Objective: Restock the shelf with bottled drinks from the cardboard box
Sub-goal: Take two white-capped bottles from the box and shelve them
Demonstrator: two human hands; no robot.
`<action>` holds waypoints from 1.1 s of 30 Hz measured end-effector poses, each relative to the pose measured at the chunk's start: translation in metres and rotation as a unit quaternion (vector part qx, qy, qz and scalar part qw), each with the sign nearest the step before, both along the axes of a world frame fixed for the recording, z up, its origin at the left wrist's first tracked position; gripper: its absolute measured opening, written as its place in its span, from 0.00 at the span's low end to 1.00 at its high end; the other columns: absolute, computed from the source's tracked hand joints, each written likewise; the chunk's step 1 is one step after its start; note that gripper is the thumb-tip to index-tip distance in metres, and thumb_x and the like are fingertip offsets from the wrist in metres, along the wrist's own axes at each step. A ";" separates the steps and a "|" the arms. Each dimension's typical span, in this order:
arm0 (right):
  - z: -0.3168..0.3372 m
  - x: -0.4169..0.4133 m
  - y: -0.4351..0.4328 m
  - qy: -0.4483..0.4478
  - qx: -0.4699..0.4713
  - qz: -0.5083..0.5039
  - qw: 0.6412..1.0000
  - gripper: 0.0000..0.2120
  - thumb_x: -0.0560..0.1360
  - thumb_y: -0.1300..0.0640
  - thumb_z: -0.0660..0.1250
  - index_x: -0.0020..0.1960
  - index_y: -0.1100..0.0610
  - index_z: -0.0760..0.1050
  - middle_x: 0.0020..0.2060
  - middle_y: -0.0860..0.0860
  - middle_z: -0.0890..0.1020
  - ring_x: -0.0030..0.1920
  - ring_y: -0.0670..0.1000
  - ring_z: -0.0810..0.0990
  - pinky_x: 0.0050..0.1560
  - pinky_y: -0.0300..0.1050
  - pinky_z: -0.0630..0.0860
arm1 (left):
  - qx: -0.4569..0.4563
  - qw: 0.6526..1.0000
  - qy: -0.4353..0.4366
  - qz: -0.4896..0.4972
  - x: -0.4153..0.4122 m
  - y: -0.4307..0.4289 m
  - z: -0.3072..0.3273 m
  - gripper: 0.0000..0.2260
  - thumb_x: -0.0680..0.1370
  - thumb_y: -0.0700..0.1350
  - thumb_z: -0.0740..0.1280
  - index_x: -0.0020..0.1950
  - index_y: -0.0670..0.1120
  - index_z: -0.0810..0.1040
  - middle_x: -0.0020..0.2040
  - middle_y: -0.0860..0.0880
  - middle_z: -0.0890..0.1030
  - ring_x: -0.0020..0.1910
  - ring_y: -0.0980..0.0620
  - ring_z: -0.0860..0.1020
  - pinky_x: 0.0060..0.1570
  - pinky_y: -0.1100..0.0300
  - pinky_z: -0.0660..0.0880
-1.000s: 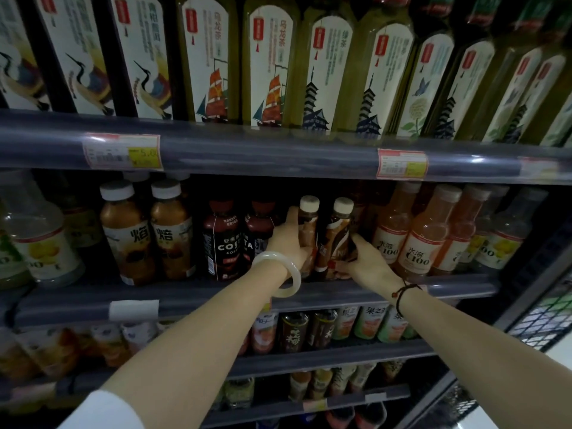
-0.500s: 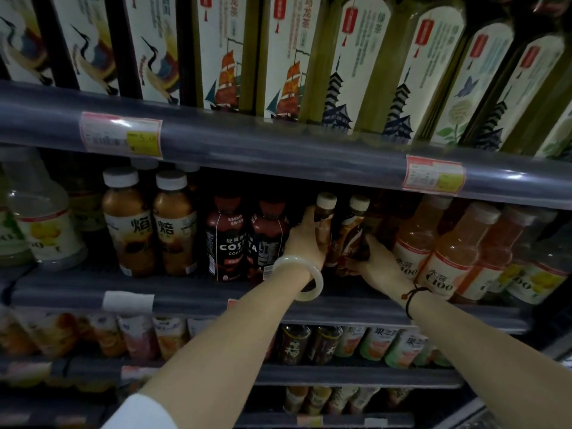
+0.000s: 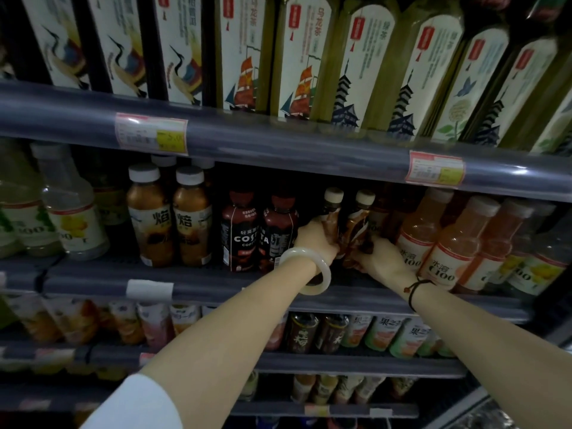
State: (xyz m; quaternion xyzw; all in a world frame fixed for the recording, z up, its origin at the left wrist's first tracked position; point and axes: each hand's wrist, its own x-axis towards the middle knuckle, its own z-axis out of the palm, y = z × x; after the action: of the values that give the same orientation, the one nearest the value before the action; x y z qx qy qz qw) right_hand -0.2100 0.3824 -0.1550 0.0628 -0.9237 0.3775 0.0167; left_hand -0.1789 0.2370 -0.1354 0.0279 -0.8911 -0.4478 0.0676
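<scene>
Two slim brown bottles with cream caps stand side by side on the middle shelf (image 3: 216, 283). My left hand (image 3: 314, 241), with a pale bangle on its wrist, is wrapped around the left brown bottle (image 3: 331, 216). My right hand (image 3: 382, 258), a dark cord on its wrist, holds the base of the right brown bottle (image 3: 359, 224). Both bottles lean slightly right and sit between the dark Costa coffee bottles (image 3: 240, 233) and the orange C100 bottles (image 3: 445, 246). The cardboard box is out of view.
Tall tea bottles (image 3: 306, 57) with white labels fill the top shelf. Amber bottles with white caps (image 3: 171, 218) and pale lemon bottles (image 3: 71, 215) stand to the left. Lower shelves (image 3: 340, 363) hold small bottles and pouches. A price rail (image 3: 278, 140) hangs just above my hands.
The view has tilted up and moved closer to the shelf. Both hands stay on the two brown bottles, which have gone a little deeper into the row.
</scene>
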 end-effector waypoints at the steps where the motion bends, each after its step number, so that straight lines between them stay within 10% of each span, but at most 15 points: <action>1: 0.002 0.002 -0.001 0.008 0.010 -0.006 1.000 0.09 0.74 0.55 0.69 0.52 0.56 0.76 0.46 0.54 0.82 0.46 0.55 0.81 0.45 0.47 0.78 | 0.009 1.000 -0.005 -0.013 0.004 -0.002 0.000 0.12 0.76 0.42 0.67 0.57 0.39 0.76 0.53 0.41 0.81 0.51 0.43 0.80 0.44 0.58 0.75; 7: 0.018 0.023 -0.012 -0.034 0.055 -0.030 0.997 0.06 0.74 0.58 0.67 0.45 0.61 0.80 0.39 0.57 0.83 0.38 0.54 0.82 0.37 0.47 0.82 | -0.029 0.985 -0.127 -0.113 0.027 -0.042 0.006 0.09 0.74 0.43 0.70 0.38 0.45 0.72 0.41 0.45 0.76 0.41 0.48 0.75 0.40 0.56 0.74; 12: 0.041 0.061 -0.045 -0.083 0.052 0.022 0.995 0.06 0.76 0.60 0.66 0.44 0.63 0.78 0.31 0.55 0.79 0.29 0.48 0.76 0.19 0.31 0.67 | -0.088 0.970 -0.163 -0.155 0.057 -0.090 0.016 0.08 0.75 0.43 0.70 0.47 0.38 0.80 0.47 0.39 0.82 0.45 0.42 0.81 0.48 0.51 0.79; 33: -0.028 0.169 -0.352 -0.146 0.173 0.359 0.906 0.08 0.73 0.57 0.68 0.47 0.61 0.82 0.40 0.56 0.85 0.36 0.51 0.83 0.33 0.39 0.77 | -0.125 0.952 -0.276 0.037 0.234 -0.369 -0.060 0.03 0.74 0.41 0.68 0.41 0.42 0.79 0.39 0.44 0.79 0.46 0.41 0.82 0.45 0.52 0.77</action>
State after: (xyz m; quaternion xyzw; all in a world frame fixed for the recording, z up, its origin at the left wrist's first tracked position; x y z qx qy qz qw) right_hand -0.0413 0.0307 -0.1833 0.3361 -0.8818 0.1973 -0.2656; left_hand 0.0556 -0.1317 -0.1952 0.1745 -0.9220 -0.3053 -0.1619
